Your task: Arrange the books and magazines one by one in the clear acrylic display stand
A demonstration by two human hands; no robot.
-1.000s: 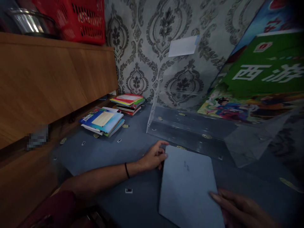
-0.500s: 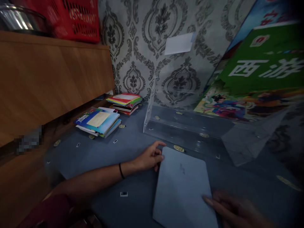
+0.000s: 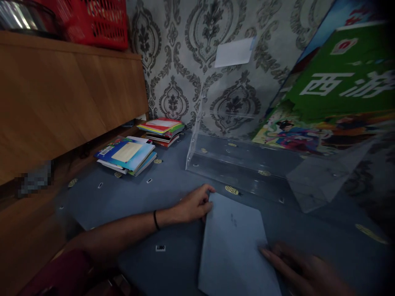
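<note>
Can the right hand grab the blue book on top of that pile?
Probably not easily from there: the left hand and the flat gray item lie between the right hand and the blue book.

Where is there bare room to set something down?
A broad patch of tabletop lies free between the blue-topped book stack and the left arm; a smaller one, between that arm and the grey notebook. Crowded: back left, by the red-topped stack; back right, by the clear stand; and beside the notebook, by the left hand and right hand.
</note>
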